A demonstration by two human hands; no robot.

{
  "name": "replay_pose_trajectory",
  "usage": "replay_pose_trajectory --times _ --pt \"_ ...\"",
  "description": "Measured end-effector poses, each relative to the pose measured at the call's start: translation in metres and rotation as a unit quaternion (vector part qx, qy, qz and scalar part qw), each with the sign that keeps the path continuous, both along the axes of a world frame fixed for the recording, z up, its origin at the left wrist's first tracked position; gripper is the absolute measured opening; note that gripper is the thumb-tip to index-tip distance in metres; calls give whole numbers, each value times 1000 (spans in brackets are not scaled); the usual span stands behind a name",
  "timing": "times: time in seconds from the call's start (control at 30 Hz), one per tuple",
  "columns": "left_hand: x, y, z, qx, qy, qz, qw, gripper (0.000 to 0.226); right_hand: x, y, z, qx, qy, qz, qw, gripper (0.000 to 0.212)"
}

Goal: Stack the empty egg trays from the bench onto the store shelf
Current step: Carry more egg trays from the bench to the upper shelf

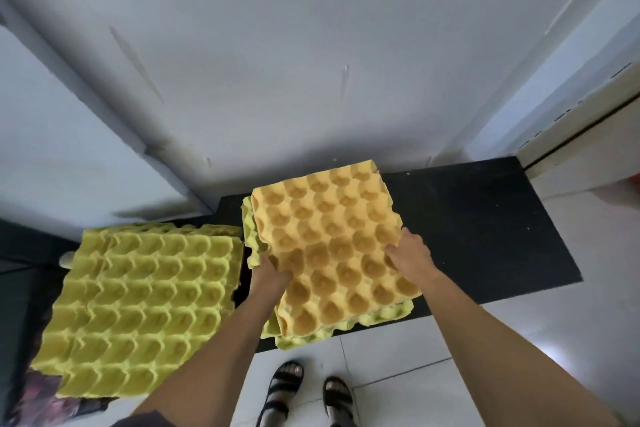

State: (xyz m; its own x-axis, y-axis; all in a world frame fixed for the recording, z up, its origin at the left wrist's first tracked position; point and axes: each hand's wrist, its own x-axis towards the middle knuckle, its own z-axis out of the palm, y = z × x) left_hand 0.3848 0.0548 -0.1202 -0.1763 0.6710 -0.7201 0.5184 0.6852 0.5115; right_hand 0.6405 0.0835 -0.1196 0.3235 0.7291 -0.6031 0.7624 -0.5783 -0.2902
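An orange egg tray lies on top of a low stack of yellow-green trays on a black surface. My left hand grips the orange tray's left edge, and my right hand grips its right edge. The orange tray sits slightly askew over the green ones below. A second, taller pile of yellow-green egg trays rests to the left, a little apart from the first stack.
A white wall rises directly behind the black surface. White tiled floor lies below, with my sandalled feet on it. A white door frame stands at the right. Dark clutter sits under the left pile.
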Motion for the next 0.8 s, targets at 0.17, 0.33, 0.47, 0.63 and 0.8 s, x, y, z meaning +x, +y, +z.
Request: replay_pose_trajectory --times 0.17,0.33,0.47,0.63,0.8 --pt "14 -8 -3 38 33 67 996 67 8 9 -19 -8 82 -87 993 72" --pt "17 -7 26 126 11 158 979 52 10 7 -2 44 111 -102 988 56" --pt "11 -8 64 201 14 176 963 36 8 8 38 108 111 -80 985 50" --pt "-10 -13 126 257 15 193 947 36 -5 12 106 218 181 4 959 37" --pt "-46 -31 186 345 62 175 920 46 -30 3 169 282 249 68 924 40"
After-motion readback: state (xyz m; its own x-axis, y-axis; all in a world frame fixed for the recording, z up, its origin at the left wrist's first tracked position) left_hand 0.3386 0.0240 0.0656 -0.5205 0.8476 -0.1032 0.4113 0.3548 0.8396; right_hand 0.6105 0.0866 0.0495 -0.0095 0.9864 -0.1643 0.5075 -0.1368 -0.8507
